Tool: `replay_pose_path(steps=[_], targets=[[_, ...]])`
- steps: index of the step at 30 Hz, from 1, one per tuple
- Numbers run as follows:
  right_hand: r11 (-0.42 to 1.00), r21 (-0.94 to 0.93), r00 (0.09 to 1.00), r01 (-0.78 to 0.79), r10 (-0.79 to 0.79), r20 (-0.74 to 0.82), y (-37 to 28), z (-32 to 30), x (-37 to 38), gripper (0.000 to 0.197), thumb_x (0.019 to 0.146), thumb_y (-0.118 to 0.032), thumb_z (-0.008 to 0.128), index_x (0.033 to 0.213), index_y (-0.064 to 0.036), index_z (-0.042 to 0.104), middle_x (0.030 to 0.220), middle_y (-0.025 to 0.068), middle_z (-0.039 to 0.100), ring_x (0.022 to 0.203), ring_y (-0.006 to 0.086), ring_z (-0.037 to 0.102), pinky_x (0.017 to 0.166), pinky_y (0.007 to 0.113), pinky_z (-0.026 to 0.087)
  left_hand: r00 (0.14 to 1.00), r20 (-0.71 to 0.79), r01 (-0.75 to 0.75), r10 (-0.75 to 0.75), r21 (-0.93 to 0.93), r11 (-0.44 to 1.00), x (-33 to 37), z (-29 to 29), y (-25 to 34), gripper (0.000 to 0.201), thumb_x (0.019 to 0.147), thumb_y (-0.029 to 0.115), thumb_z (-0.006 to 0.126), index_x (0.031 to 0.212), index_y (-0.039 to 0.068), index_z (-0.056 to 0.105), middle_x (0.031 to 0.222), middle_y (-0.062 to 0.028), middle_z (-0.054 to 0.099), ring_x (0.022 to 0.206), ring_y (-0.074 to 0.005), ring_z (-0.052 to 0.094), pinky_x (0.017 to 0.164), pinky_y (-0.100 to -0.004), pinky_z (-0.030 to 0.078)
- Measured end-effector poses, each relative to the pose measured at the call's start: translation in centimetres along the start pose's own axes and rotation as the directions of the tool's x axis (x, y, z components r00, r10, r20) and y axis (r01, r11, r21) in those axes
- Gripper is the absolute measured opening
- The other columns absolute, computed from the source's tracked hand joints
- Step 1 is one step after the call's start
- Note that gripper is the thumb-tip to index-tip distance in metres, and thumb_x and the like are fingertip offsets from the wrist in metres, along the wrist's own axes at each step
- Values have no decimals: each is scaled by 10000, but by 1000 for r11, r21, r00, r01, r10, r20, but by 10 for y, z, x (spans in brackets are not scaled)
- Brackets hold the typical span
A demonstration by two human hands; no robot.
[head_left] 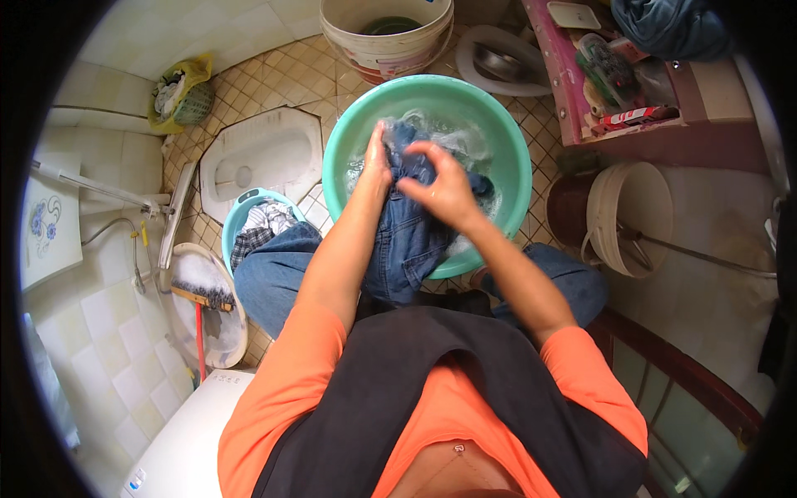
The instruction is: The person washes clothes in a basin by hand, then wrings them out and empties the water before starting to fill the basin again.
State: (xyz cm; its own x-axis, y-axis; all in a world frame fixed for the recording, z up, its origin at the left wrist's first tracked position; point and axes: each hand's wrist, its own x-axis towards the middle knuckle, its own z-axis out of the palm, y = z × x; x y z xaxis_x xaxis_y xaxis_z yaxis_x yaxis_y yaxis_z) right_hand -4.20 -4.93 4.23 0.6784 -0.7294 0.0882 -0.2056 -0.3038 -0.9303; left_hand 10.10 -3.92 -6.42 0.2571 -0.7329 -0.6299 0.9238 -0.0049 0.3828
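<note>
A wide green basin [516,178] of sudsy water stands in front of me. Wet blue denim jeans [407,241] lie partly in it and hang over its near rim towards my lap. My left hand [378,159] rests edge-on against the left side of the bunched denim, its fingers stretched out and pressed alongside the cloth. Over the right part of the bundle is my right hand [447,189], its thumb and fingers curved apart with a gap between them. White suds [473,143] float around the cloth.
Behind the basin stands a white bucket [340,50]. A squat toilet [295,153] and a small blue basin of clothes [228,236] are at left, near a brush [207,295] in a soapy tub [237,344]. At right are a pink shelf [564,83] and a tipped bucket [610,216].
</note>
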Motion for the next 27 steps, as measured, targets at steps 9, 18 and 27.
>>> replay_pose_path(steps=[9,18,27], targets=[[768,-629,978,-125,-13,-210,75,13,69,393,703,-414,633,904,-92,531,921,102,590,892,273,549,767,433,350,987,-162,63,-6,348,935,-20,11,-31,472,871,385,518,1128,-11,528,1120,-132,568,949,-245,572,846,-361,454],[885,-329,939,-328,266,-220,106,-5,37,588,676,-330,687,1174,-102,476,1073,164,592,979,307,576,809,346,441,991,-2,133,-135,-152,979,-8,10,-24,442,833,413,565,1067,38,577,1027,-130,624,919,-296,603,878,-492,447],[813,-569,974,125,-210,-85,37,31,11,277,709,-351,642,864,-126,592,810,57,604,798,245,574,692,378,370,885,464,230,-41,-360,904,30,-21,-90,463,896,439,375,1118,62,527,1120,-128,555,1010,-268,537,892,-403,432]])
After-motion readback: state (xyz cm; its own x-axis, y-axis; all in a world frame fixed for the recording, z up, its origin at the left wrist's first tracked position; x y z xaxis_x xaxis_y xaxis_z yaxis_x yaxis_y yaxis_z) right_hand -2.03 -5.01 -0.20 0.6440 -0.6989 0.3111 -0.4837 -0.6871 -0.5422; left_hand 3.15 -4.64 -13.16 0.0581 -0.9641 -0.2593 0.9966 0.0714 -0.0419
